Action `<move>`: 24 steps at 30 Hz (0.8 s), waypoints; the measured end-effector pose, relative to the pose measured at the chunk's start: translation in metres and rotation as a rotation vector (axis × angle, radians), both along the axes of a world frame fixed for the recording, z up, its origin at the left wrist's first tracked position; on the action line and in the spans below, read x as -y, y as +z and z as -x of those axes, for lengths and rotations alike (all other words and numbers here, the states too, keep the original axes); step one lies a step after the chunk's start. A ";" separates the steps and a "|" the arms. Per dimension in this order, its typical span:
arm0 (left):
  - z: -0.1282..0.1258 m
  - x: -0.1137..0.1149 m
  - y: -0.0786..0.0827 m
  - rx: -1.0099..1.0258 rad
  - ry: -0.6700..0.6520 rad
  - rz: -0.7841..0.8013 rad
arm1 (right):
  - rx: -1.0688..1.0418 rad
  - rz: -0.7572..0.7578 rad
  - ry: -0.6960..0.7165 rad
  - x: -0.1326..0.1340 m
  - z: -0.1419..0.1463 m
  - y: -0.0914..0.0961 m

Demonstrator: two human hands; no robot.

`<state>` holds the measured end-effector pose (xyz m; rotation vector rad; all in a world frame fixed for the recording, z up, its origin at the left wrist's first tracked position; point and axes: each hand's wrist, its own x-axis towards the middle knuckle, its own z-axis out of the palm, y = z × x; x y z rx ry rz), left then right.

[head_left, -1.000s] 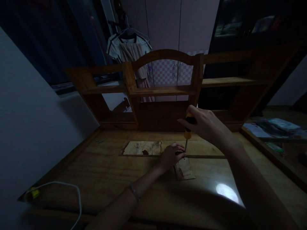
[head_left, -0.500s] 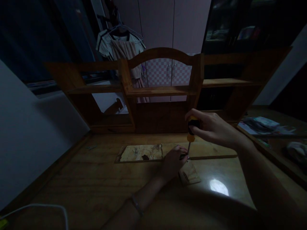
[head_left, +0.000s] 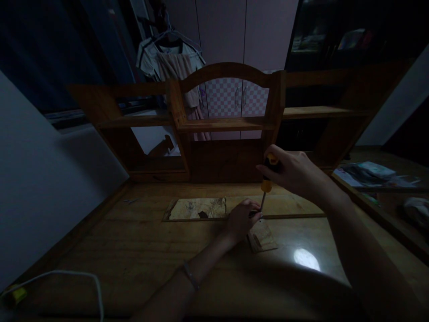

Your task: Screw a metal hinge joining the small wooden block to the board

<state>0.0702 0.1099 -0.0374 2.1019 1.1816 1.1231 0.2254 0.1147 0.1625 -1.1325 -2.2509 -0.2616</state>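
My right hand (head_left: 293, 172) is closed around the yellow and black handle of a screwdriver (head_left: 267, 185), which points down, tilted slightly. Its metal shaft ends by the fingertips of my left hand (head_left: 238, 220). Those fingers are pinched at the edge of a long wooden board (head_left: 295, 205); a small dark and shiny metal piece shows there, too small and dim to name. Under that spot a small wooden block (head_left: 264, 237) meets the board's front edge. Toward the board's left end is a pale, rough-edged patch (head_left: 196, 209) with dark stains.
A wooden shelf unit (head_left: 224, 125) stands along the back of the wooden desk top (head_left: 140, 250). Small metal bits (head_left: 130, 201) lie at the left. A white cable (head_left: 77, 273) curves at the lower left. Papers and bags (head_left: 378, 172) lie at the right.
The view has shifted slightly. My right hand's fingers have changed their grip on the screwdriver handle, the thumb now reaching further left. My left hand stays at the same spot on the board.
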 end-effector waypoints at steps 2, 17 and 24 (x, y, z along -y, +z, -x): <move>0.000 0.000 0.001 0.000 -0.006 0.000 | 0.028 -0.026 -0.044 0.001 0.000 -0.002; 0.002 0.005 0.012 -0.013 -0.030 -0.014 | 0.030 0.085 0.068 0.010 -0.004 0.004; 0.002 0.007 0.013 -0.047 -0.013 -0.018 | 0.043 0.111 0.133 0.013 -0.004 0.006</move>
